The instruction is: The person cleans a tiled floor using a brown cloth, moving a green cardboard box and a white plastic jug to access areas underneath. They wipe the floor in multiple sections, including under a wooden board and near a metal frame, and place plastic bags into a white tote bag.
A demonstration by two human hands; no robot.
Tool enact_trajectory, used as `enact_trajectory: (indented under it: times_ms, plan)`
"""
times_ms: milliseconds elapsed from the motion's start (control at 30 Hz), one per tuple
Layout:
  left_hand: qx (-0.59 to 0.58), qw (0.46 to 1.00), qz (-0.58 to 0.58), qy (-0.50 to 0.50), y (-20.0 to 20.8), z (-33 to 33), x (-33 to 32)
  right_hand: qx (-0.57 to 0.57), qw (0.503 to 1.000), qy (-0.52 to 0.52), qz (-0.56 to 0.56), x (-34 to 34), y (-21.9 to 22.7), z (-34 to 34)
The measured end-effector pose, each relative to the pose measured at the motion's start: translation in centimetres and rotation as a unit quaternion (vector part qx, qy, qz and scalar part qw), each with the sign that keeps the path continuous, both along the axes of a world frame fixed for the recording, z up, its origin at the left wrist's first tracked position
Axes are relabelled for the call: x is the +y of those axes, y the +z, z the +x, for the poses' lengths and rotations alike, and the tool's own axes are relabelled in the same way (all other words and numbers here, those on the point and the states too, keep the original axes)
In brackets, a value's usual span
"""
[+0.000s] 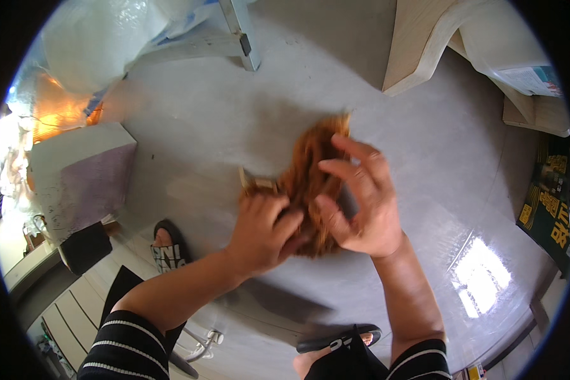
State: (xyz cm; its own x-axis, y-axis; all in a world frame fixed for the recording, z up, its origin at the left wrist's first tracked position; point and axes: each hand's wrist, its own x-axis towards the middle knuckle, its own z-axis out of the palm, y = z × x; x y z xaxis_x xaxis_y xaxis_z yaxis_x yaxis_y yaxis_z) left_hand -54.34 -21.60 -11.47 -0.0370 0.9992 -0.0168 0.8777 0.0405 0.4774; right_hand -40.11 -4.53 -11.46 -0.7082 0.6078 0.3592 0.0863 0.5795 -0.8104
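In the middle of the view is a rumpled, orange-brown cloth-like bundle, blurred in places; its exact kind is hard to make out. My left hand has its fingers curled onto the bundle's near left part. Just beyond those knuckles a small pale strip sticks out at the bundle's edge. On the other side, my right hand has its fingers spread and bent over the bundle's right edge, with nothing visibly gripped. Whether its fingertips touch the bundle I cannot tell.
Grey floor lies beneath. A white box stands at left, below clear plastic wrapping and a metal leg. Pale wooden furniture is at far right, a dark green box nearer. My sandalled feet show below.
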Motion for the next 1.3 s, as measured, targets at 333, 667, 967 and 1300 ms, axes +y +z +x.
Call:
enact_trajectory:
  times_ms: [333, 667, 967, 1300]
  plan:
    - [0.482, 0.843, 0.135, 0.197, 11.3, -25.1, 15.3, -0.231, 0.959, 0.162, 0.038, -8.4, 0.4, 0.9]
    - [0.542, 0.793, -0.024, 0.278, 16.4, -37.3, 16.1, -0.311, 0.911, 0.224, 0.148, -13.0, 0.7, 3.4]
    - [0.670, 0.720, 0.098, 0.152, 28.0, -38.9, 17.5, -0.243, 0.927, 0.228, 0.174, -18.3, -0.8, 6.8]
    - [0.555, 0.741, -0.201, 0.321, 24.0, -42.3, 7.3, -0.268, 0.911, 0.232, 0.212, -18.3, -0.4, 6.6]
